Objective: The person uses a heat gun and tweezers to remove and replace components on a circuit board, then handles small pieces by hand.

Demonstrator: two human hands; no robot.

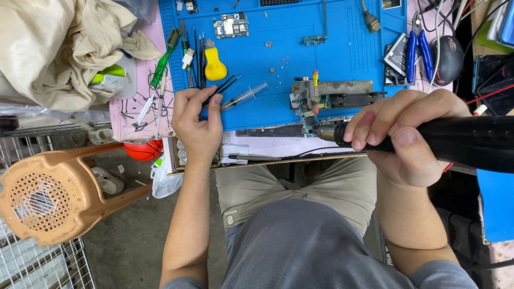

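The right hand is wrapped tight around the thick black handle of a hot-air tool, fingers curled over the barrel near its front end; the metal nozzle juts out past the fingertips and aims at a small circuit board clamped in a metal holder just beyond it on the blue mat. The left hand pinches black tweezers between thumb and forefinger, the rest of the hand resting at the mat's near edge; the tips point away from it, toward a clear syringe lying just beside them (whether tip and syringe touch is hard to tell at this angle). A yellow pry tool lies farther out from the left hand; blue-handled cutters lie beyond the right hand, well apart from the board.

To do this step well, I judge the nozzle should hover close over the part without touching the board; the right wrist wants bracing against the counter edge; the tweezers should come in low from the left, ready but clear of the hot stream
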